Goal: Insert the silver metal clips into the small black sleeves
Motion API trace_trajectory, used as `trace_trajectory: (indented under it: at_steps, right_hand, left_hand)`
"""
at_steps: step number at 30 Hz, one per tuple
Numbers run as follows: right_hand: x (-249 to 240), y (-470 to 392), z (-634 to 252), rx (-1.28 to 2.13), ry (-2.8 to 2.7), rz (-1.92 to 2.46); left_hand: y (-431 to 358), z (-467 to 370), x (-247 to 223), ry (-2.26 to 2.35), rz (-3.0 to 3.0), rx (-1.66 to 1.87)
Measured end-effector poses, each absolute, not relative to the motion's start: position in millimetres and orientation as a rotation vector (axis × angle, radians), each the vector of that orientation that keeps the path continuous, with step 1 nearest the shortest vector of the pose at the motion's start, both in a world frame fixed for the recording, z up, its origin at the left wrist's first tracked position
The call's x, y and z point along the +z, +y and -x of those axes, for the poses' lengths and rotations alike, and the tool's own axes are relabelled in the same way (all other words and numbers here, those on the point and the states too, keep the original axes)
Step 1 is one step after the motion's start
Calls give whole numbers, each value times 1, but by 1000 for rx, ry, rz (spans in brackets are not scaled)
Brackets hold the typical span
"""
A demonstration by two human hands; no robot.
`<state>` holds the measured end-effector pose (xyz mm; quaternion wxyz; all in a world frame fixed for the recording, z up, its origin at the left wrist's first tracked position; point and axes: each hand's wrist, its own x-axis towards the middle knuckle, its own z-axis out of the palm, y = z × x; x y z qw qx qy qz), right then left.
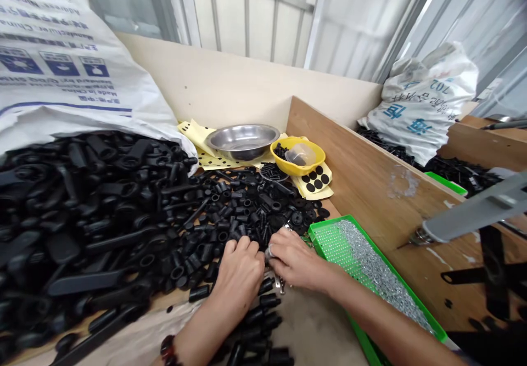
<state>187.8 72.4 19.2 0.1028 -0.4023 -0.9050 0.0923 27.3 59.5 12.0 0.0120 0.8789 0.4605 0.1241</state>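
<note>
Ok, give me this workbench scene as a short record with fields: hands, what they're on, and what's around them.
left hand: left hand palm down on the pile of small black plastic tubes
right hand: right hand beside it, fingers curled around a small shiny metal piece; what it is cannot be made out
right of hands: green plastic tray holding small silvery metal parts
behind pile: round steel bowl, yellow plastic bowl
left: large white woven sack spilling long black plastic handles
</note>
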Motion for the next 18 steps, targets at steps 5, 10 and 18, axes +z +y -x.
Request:
trace_trajectory:
  at_steps: [5,10,18]
  right_hand:
    - [19,75,-191,268,-2561,1253]
    - [36,68,-186,247,-2494,1282]
    - [43,81,-153,-29,-2501,1268]
  left_hand:
    - [62,-25,14,1431,-2521,593]
    - [74,-12,21,1401,-2032,915]
    - [84,-5,28,1261,-1200,1205]
